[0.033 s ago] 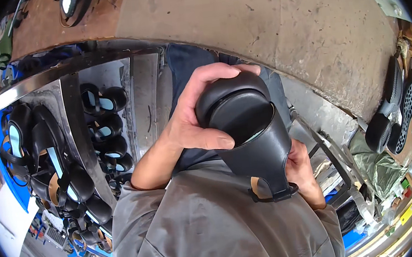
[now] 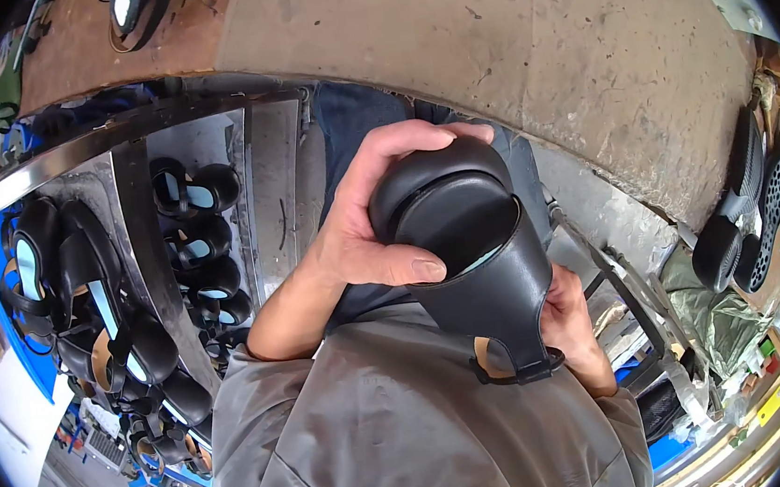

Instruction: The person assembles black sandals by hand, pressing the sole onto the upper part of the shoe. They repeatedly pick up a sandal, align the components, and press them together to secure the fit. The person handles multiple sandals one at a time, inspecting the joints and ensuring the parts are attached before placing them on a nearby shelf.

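Observation:
A black leather sandal (image 2: 498,294) is held in front of my chest. Its rounded toe and wide opening face upward, and a slim strap with a tan lining hangs at its lower end. My left hand (image 2: 364,213) is closed around the toe, the thumb pressing at the rim of the opening and the fingers curling over the far side. Partly hidden behind the sandal's right side, my right hand (image 2: 571,315) has bent fingers gripping it there. What those hidden fingertips touch cannot be made out.
Ahead lies a worn brown workbench (image 2: 445,36). On my left, a metal-framed rack (image 2: 148,220) holds several black sandals (image 2: 142,347) with pale blue insoles. Dark soles (image 2: 743,200) stand at the right, above a crumpled green sheet (image 2: 711,306). Another shoe (image 2: 128,10) sits on the bench's far left.

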{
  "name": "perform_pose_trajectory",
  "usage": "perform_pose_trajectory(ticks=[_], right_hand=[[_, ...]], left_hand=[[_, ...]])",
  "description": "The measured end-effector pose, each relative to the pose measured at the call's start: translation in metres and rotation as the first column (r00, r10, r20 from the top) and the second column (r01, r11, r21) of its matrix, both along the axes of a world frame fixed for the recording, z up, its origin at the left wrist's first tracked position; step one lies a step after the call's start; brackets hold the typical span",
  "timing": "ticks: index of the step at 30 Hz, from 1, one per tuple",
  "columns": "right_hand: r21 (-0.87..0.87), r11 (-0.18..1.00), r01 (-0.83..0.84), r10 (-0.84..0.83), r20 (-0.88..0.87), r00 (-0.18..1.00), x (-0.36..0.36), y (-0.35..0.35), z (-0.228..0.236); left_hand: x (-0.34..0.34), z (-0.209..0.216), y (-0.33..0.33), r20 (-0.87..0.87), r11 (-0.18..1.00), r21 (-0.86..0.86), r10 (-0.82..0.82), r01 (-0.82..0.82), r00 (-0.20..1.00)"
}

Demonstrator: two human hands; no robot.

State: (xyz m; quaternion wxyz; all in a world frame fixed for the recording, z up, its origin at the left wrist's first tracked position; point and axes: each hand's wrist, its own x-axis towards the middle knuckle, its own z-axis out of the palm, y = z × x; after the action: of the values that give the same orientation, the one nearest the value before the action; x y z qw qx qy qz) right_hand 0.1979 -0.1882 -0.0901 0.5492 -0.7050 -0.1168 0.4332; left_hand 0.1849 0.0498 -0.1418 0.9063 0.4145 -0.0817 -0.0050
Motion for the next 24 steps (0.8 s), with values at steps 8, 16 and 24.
perform_pose_trajectory(ticks=[8, 16, 24], right_hand=[[0.030, 1.000, 0.002, -0.003, 0.025, 1.000, 0.002, 0.003, 0.001], [0.060, 0.998, 0.009, -0.014, 0.082, 0.997, -0.001, 0.001, -0.003], [0.100, 0.989, 0.105, -0.100, -0.057, 0.993, 0.004, -0.001, -0.004]], left_hand=[[-0.003, 0.005, -0.002, -0.060, 0.999, 0.029, 0.033, -0.031, 0.998], [-0.003, 0.008, -0.005, -0.065, 0.999, 0.015, 0.032, -0.031, 0.997], [-0.001, 0.013, -0.010, -0.023, 0.999, 0.042, 0.018, -0.017, 1.000]])
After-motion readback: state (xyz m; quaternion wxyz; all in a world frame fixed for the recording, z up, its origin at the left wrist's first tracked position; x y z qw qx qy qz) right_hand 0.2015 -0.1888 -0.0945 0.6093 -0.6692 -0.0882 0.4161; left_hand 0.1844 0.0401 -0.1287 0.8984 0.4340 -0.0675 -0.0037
